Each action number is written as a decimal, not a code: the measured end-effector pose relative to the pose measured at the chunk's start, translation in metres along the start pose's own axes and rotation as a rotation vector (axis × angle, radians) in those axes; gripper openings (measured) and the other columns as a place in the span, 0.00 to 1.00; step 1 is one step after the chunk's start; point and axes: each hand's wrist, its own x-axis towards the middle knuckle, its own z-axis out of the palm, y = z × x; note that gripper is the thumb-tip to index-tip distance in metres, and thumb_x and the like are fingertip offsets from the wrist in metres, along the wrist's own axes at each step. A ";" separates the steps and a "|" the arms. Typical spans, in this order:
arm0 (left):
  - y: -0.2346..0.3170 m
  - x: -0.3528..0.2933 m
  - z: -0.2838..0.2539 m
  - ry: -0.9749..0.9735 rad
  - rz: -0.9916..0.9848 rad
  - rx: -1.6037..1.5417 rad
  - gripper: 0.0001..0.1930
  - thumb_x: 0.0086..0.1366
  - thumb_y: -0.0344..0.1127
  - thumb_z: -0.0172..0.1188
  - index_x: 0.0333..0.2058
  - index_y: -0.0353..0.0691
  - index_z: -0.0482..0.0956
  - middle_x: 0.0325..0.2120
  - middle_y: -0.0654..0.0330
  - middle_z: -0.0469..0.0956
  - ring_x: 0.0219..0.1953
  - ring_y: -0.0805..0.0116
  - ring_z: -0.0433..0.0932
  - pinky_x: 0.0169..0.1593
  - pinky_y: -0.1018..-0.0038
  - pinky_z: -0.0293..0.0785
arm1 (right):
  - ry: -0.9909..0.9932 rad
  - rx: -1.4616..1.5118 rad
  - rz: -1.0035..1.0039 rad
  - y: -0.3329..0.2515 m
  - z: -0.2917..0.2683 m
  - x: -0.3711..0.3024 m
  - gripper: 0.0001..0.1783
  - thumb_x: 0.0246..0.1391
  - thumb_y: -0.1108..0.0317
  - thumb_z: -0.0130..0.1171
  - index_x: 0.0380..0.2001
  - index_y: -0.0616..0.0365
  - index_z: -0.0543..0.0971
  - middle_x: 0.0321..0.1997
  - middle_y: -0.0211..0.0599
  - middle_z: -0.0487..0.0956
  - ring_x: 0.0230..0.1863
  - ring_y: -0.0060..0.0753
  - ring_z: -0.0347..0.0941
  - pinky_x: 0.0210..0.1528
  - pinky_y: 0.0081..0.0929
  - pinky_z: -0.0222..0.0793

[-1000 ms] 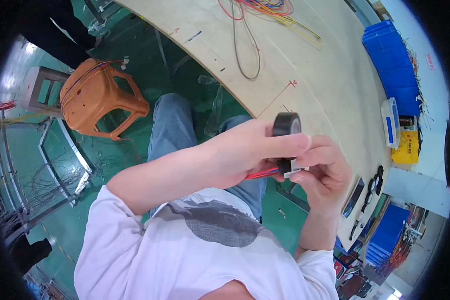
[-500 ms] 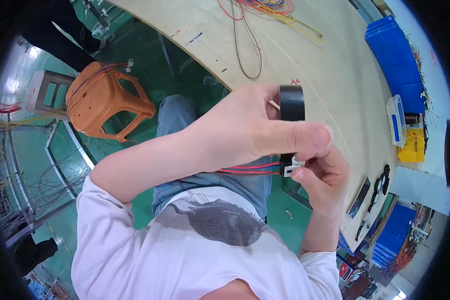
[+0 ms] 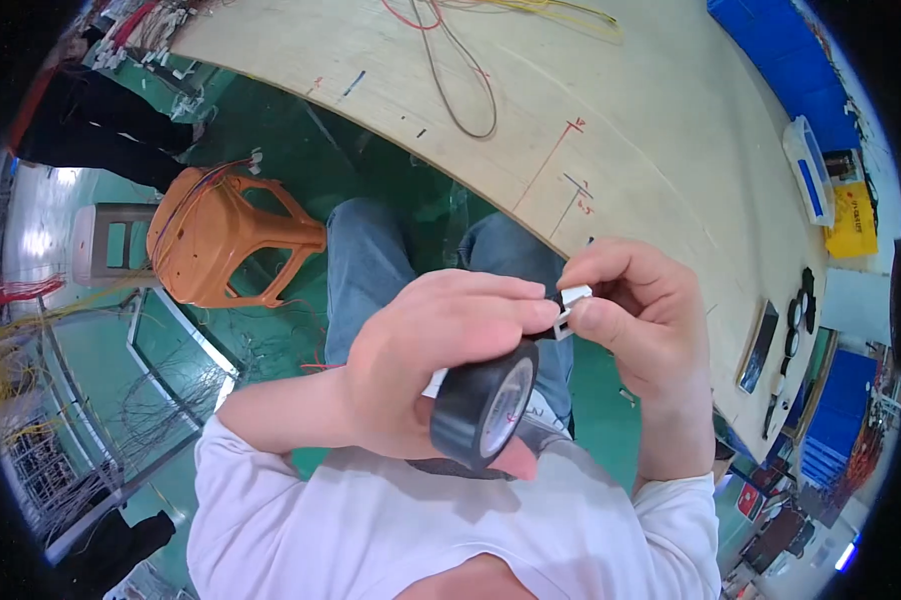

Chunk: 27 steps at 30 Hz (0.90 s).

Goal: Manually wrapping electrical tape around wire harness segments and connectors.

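My left hand is closed around a roll of black tape, its fingers reaching across to a small white connector. A bit of black tape shows at the connector, under the left fingertips. My right hand pinches the connector between thumb and forefinger. Red wire shows at the left wrist; the rest of it is hidden behind the hand and arm. Both hands are held above my lap, just off the near edge of the table.
The wooden table carries loops of coloured wire, with a black-and-silver tool and round black items at right. Blue bins and a yellow packet stand beyond. An orange stool and another person's legs are at left.
The tape roll has come round from the far side of the connector to the near side, toward my chest. My left hand has turned over with it. The right hand still grips the connector.
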 end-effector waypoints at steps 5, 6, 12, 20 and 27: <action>0.001 -0.013 -0.001 0.021 0.155 0.339 0.28 0.43 0.43 0.64 0.39 0.35 0.63 0.34 0.50 0.73 0.37 0.56 0.73 0.35 0.68 0.67 | -0.068 0.089 0.089 0.000 0.002 0.007 0.08 0.43 0.78 0.55 0.31 0.67 0.72 0.28 0.33 0.73 0.31 0.18 0.69 0.33 0.14 0.65; 0.000 -0.013 -0.001 0.042 0.227 0.468 0.18 0.51 0.42 0.58 0.33 0.34 0.67 0.32 0.52 0.74 0.36 0.58 0.73 0.34 0.69 0.68 | -0.057 0.093 0.107 0.000 0.002 0.008 0.08 0.43 0.77 0.55 0.31 0.66 0.72 0.28 0.33 0.73 0.31 0.18 0.69 0.33 0.14 0.65; -0.001 -0.011 0.004 -0.007 0.390 0.778 0.22 0.49 0.47 0.59 0.35 0.37 0.65 0.28 0.56 0.75 0.29 0.63 0.73 0.33 0.71 0.67 | 0.018 0.121 0.135 0.001 0.011 0.011 0.09 0.42 0.75 0.57 0.30 0.65 0.73 0.28 0.32 0.74 0.29 0.18 0.69 0.33 0.14 0.65; -0.007 -0.025 0.028 0.185 0.201 0.738 0.15 0.45 0.33 0.56 0.34 0.39 0.68 0.32 0.60 0.73 0.28 0.70 0.67 0.29 0.79 0.60 | 0.157 0.160 0.110 0.014 0.020 0.010 0.07 0.43 0.74 0.56 0.30 0.64 0.73 0.27 0.30 0.73 0.28 0.16 0.67 0.31 0.13 0.63; -0.006 -0.025 0.031 -0.046 0.172 0.943 0.21 0.44 0.35 0.53 0.39 0.34 0.67 0.39 0.55 0.67 0.34 0.67 0.69 0.36 0.74 0.64 | 0.365 0.036 0.050 0.025 0.033 0.014 0.04 0.46 0.73 0.52 0.27 0.62 0.72 0.23 0.30 0.71 0.23 0.16 0.65 0.25 0.14 0.61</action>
